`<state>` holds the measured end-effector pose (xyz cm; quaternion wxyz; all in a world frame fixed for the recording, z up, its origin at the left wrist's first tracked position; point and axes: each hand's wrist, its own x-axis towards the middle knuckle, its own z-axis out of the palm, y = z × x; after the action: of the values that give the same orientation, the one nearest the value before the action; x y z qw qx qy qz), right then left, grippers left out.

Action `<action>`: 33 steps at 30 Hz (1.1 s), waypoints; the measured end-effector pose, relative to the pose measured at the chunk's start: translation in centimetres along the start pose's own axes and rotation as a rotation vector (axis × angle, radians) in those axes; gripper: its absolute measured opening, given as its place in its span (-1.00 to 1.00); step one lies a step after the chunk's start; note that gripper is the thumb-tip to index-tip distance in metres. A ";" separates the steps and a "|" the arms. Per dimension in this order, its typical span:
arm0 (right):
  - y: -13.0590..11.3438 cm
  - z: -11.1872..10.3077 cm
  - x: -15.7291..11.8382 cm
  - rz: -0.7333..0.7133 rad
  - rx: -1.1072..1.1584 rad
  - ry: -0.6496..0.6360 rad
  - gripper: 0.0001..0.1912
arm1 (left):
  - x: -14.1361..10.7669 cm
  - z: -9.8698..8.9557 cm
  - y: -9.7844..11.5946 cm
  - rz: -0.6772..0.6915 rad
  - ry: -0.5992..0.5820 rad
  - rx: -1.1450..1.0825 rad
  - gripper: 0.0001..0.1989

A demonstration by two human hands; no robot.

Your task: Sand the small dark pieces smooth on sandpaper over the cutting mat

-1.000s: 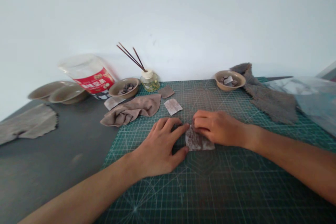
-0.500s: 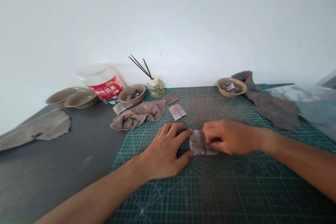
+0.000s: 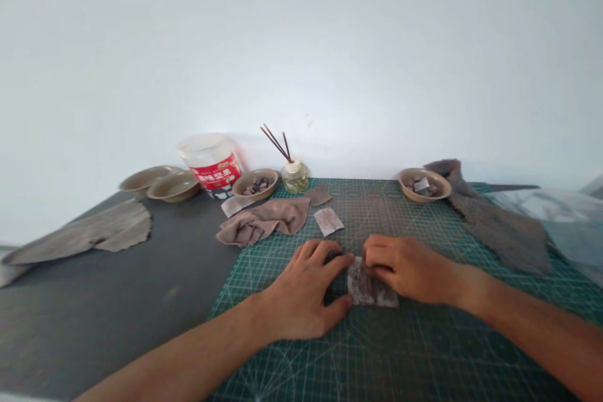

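Note:
A small square piece of mottled grey-brown material (image 3: 370,289), perhaps paper or cloth, lies flat on the green cutting mat (image 3: 301,364). With thumb and forefinger apart, my left hand (image 3: 306,292) holds down its left corners and grips nothing. Over the square's upper right part, my right hand (image 3: 407,267) is closed with the fingertips bunched and turned down. Whatever those fingers hold, if anything, is hidden. Behind the hands lie a pale square (image 3: 328,222) and a brown cloth patch (image 3: 319,195).
A crumpled brown cloth (image 3: 266,221) sits left of the pale square. Bowls of small pieces stand at back left (image 3: 255,184) and back right (image 3: 424,186). Nearby are a reed diffuser (image 3: 295,177), a plastic tub (image 3: 214,166), a grey cloth (image 3: 499,226) and a plastic bag (image 3: 565,220).
The whole view has shifted, so everything sits lower and mostly farther right. My right hand has moved toward the square's upper edge, uncovering more of its lower right. My left hand keeps its place.

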<state>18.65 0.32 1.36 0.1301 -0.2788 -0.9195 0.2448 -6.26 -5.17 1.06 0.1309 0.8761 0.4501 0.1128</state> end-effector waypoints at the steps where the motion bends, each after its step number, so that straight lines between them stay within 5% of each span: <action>1: 0.0 -0.1 0.0 0.024 -0.042 0.022 -0.89 | 0.0 0.0 0.0 -0.003 0.006 -0.001 -0.37; 6: -0.3 -0.6 -0.4 -0.087 0.006 -0.142 -0.90 | 0.0 -0.1 0.1 -0.002 0.011 -0.024 -0.38; 11: -0.1 -0.5 -0.5 0.045 -0.113 0.012 -0.89 | 0.0 -0.1 0.1 -0.008 0.013 -0.029 -0.37; 15: -0.8 0.1 -0.5 -0.064 0.085 -0.146 -0.91 | -0.1 -0.1 0.0 -0.007 0.009 -0.034 -0.37; 20: -1.1 0.4 0.0 0.084 -0.071 0.036 -0.91 | -0.1 0.0 0.0 -0.010 0.016 -0.028 -0.35; 25: -0.9 1.1 0.0 -0.055 0.070 -0.070 -0.89 | -0.1 -0.1 0.1 -0.017 0.008 -0.031 -0.36; 29: -0.5 1.1 0.5 0.082 -0.097 0.090 -0.91 | 0.0 -0.2 0.2 -0.017 0.012 -0.026 -0.36; 33: -0.4 0.9 0.4 0.023 0.044 -0.030 -0.90 | 0.0 -0.2 0.1 -0.020 0.023 -0.048 -0.37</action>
<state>17.83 -0.08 0.85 0.1197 -0.2826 -0.9125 0.2705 -6.31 -5.20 1.30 0.1480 0.8668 0.4573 0.1325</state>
